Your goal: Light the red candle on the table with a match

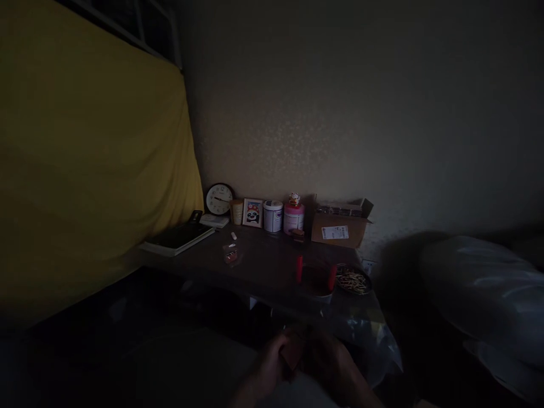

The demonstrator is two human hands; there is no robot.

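Observation:
At the bottom of the head view, in front of the table's near edge, my left hand (272,357) is closed round a small reddish-brown box (292,352). My right hand (334,357) is curled close beside it, its fingers dark and what they hold hidden. Beyond the hands, two red candles (299,270) stand upright by a dark, shallow tray (318,288). Right of them is a round dish (369,283) full of thin, pale sticks that look like matches.
Along the wall stand a round clock (220,199), a panda picture frame (253,213), a white tin (272,216), a pink tin (294,217) and an open cardboard box (338,231). A clear packet (232,256) lies on the dark table (263,258). A yellow curtain (93,147) hangs left.

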